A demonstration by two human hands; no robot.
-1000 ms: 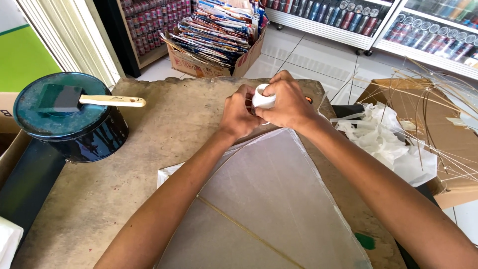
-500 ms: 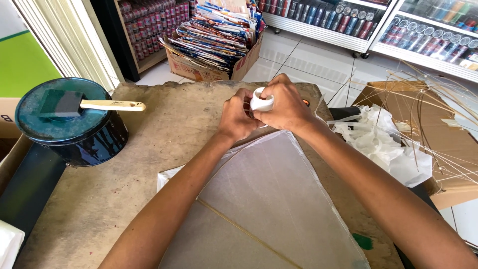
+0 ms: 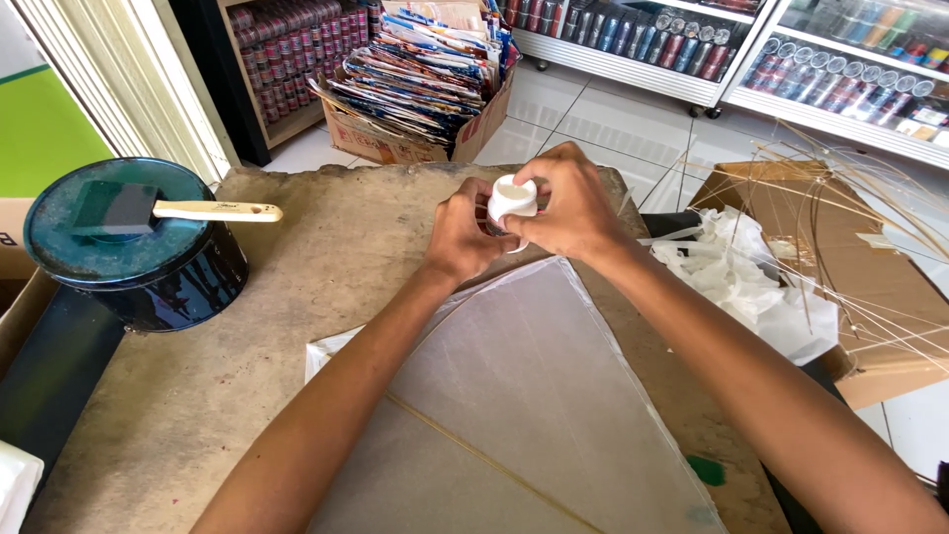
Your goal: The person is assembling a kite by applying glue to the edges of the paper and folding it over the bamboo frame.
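Both my hands meet over the far part of a worn brown table (image 3: pixel 297 297). My right hand (image 3: pixel 571 206) grips a small white spool (image 3: pixel 513 199), and my left hand (image 3: pixel 463 235) closes on its near side from the left. Just under the hands lies the tip of a pale translucent paper kite (image 3: pixel 514 396), spread flat on the table with a thin bamboo stick running across it. My forearms stretch over the kite on both sides.
A dark teal tin (image 3: pixel 133 247) stands at the table's left with a foam brush (image 3: pixel 168 209) resting on its lid. A cardboard box of colourful printed sheets (image 3: pixel 415 79) sits on the floor beyond. At right, crumpled white paper (image 3: pixel 741 282) and thin bamboo sticks (image 3: pixel 850 227) lie over an open carton.
My hands with the white spool have stayed at the kite's tip, with only small shifts of the fingers. The view has shifted slightly.
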